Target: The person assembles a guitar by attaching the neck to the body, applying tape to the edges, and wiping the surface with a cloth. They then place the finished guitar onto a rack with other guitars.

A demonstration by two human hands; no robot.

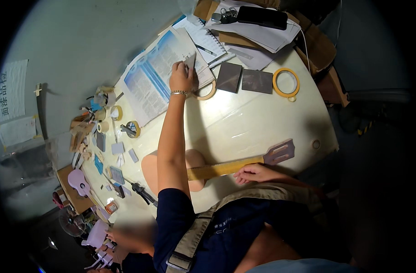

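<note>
Left hand (182, 78), fingers closed on a grey sheet (190, 61) over the printed paper (149, 79); right hand (250, 174), fingers loosely bent and released, beside the yellow neck (224, 169) of a small guitar (195, 159), contact indeterminable; the guitar lies on the pale table (249, 120), partly beneath the left forearm (172, 136).

head-worn fisheye; from above; faces down; near; spans whole worktable (249, 116)

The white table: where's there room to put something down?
The widest bare patch of table lies between the dark pads and the guitar neck. It continues between the yellow tape roll and the headstock. It's crowded on the left with small blocks, and at the top with papers and a phone.
</note>
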